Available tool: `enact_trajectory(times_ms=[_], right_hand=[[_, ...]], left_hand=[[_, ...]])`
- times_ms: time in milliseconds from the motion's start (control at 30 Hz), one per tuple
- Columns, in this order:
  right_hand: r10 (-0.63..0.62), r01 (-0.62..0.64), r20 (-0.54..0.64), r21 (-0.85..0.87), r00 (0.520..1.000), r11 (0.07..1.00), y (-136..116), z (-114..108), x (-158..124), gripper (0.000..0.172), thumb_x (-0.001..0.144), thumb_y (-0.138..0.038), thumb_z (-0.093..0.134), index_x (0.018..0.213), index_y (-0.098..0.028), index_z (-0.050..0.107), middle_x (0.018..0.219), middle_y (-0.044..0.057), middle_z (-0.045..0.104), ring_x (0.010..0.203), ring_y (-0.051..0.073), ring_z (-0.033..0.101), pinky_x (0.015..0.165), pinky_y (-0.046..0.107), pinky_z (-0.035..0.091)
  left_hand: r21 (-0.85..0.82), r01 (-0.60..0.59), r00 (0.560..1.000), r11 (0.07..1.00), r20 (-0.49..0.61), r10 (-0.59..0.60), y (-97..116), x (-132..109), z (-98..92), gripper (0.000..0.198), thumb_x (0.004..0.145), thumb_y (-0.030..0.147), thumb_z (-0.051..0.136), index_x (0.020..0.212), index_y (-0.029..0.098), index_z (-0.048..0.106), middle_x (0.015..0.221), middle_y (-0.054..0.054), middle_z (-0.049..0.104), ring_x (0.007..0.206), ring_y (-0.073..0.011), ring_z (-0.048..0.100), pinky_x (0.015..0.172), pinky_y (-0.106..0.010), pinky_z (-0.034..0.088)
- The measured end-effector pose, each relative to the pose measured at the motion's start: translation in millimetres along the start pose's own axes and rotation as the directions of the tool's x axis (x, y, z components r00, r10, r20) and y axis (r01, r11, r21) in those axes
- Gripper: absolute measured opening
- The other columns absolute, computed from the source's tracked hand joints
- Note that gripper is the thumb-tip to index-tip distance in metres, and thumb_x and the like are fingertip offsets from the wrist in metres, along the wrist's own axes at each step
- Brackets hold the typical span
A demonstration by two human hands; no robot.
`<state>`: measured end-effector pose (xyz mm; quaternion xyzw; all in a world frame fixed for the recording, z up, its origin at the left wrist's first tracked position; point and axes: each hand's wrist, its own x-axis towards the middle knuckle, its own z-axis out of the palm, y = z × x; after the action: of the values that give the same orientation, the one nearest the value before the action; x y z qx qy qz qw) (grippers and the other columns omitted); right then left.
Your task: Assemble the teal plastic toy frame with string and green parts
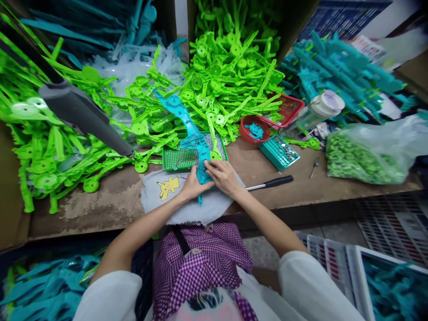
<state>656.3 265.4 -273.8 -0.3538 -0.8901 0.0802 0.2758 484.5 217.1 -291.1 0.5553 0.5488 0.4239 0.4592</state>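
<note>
Gripping long flat teal plastic piece (195, 142) at its near end, over a grey cloth (187, 209) on the tabletop (301, 194).
I judge it light, stiff, a bit slick; the fingers of my left hand (193, 183) and right hand (223, 176) pinch its wide base, the surest hold.

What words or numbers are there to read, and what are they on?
None can be read.
The cloth has only a yellow cartoon figure, no words.
The paper at top right has print, too blurred to read.
The wrappers by the jar are blurred too.
The teal part in the left hand and right hand shows none.
</note>
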Motion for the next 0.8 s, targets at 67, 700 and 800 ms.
enact_trajectory(times_ms=[67,700,800], right_hand=[[0.05,-0.051,-0.036,-0.028,0.998,0.998,-10,-16,-10,0.042,0.102,-0.031,0.05,0.142,-0.025,0.059,0.132,0.015,0.066,0.124,0.027,0.063,0.1,0.046,0.054],[0.488,-0.426,0.105,0.666,0.867,0.612,-41,-39,-71,0.059,0.095,-0.061,0.052,0.141,-0.024,0.058,0.128,0.015,0.071,0.105,0.026,0.073,0.088,0.044,0.061],[0.342,-0.459,0.327,0.767,0.881,0.448,-52,-29,-51,0.062,0.087,-0.07,0.06,0.125,-0.023,0.068,0.112,0.011,0.076,0.099,0.025,0.072,0.087,0.042,0.061]], left_hand=[[-0.025,-0.005,1.0,1.0,0.012,0.006,0,0,-1.0,0.066,0.068,0.041,0.085,0.119,0.02,0.048,0.11,-0.01,0.067,0.1,-0.0283,0.068,0.094,-0.05,0.055],[0.246,0.015,0.923,0.969,0.37,-0.108,-7,-158,-25.7,0.104,0.077,0.052,0.08,0.162,0.029,0.027,0.168,-0.012,0.032,0.155,-0.0347,0.03,0.126,-0.054,0.029],[0.278,-0.028,0.906,0.96,0.413,-0.094,2,-167,-20.3,0.085,0.081,0.049,0.077,0.157,0.032,0.041,0.166,-0.008,0.036,0.157,-0.0331,0.025,0.127,-0.055,0.027]])
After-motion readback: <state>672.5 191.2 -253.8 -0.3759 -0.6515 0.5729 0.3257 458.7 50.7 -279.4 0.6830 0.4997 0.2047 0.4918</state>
